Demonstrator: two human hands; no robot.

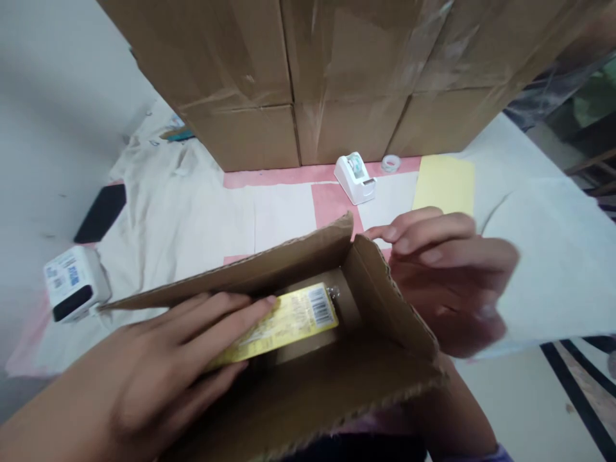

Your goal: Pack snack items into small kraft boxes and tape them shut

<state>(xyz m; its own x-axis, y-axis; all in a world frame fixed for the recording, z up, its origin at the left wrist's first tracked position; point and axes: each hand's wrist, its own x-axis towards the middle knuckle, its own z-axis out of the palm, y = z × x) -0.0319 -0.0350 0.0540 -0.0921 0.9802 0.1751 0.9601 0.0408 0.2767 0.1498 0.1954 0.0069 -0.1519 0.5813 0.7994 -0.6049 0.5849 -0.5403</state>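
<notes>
A cardboard box (pixel 380 301) with its top open is tilted in front of me. Inside it lies a long yellow packet (pixel 293 317) with a barcode at its right end and a bit of clear plastic at the tip. My left hand (pixel 192 353) reaches into the box, its fingers closed round the packet's left part, which they cover. Outside the box's right wall is my right hand (pixel 447 276), fingers curled, with a fingertip at the far right corner. It appears to hold the box there; its thumb is hidden and the palm is blurred.
Stacked taped cartons (pixel 346 128) wall off the back. Before them stand a white tape dispenser (pixel 355 179), a tape roll (pixel 391 163) and a yellow sheet (pixel 445 183). On the left are a white label-covered device (pixel 77 282) and a black flat object (pixel 101 213) on cloth.
</notes>
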